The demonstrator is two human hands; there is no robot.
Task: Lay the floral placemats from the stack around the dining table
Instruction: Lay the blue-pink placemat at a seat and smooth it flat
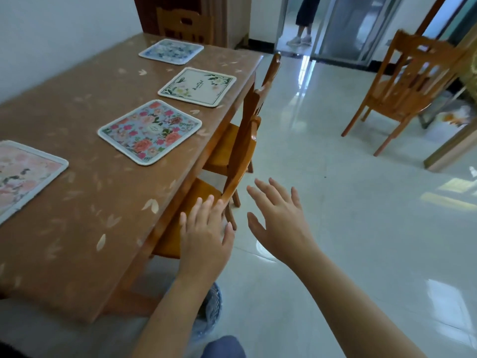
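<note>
Several floral placemats lie flat on the brown dining table [85,215]. A pale pink one [23,174] sits at the left edge of view, a blue one with pink flowers [149,131] beyond it, a white one with green leaves [197,86] farther on, and a light blue one [171,51] at the far end. My left hand [206,233] hovers off the table's right edge, fingers spread, over a wooden chair [232,161]. My right hand [278,220] is open beside it, above the floor. Neither hand holds anything. No stack is visible.
Two wooden chairs are tucked under the table's right side, and another chair [185,25] stands at the far end. A separate wooden chair [402,91] stands on the glossy tiled floor at the right. A person's legs [304,21] show in the far doorway.
</note>
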